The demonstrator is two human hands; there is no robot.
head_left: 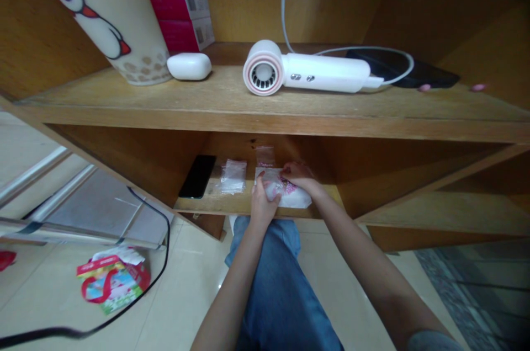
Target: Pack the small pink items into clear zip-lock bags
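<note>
Seen from the head camera, the action sits at centre frame on a wooden lower shelf (pixel 215 205). A soft plastic packet (pixel 292 196) with pink print lies at the shelf's front edge, held between both hands. The left-hand grip (pixel 264 205) is closed on its near side, and the right-hand grip (pixel 298 174) is curled over its top, just beside the left. The dim light makes it hard to tell exactly how the fingers pinch the film. The packet looks light, limp and slippery, so its flat edges probably offer a surer hold than the soft bulge.

Left of the hands on that shelf lie a small clear zip bag (pixel 233 176) and a black smartphone (pixel 197 176), with a second small bag (pixel 265 156) behind the packet. On the shelf above, upper centre, sit a white hair dryer (pixel 264 68) and a white oval case (pixel 189 66). Below the hands, at bottom centre, are the person's jeans (pixel 269 285).
</note>
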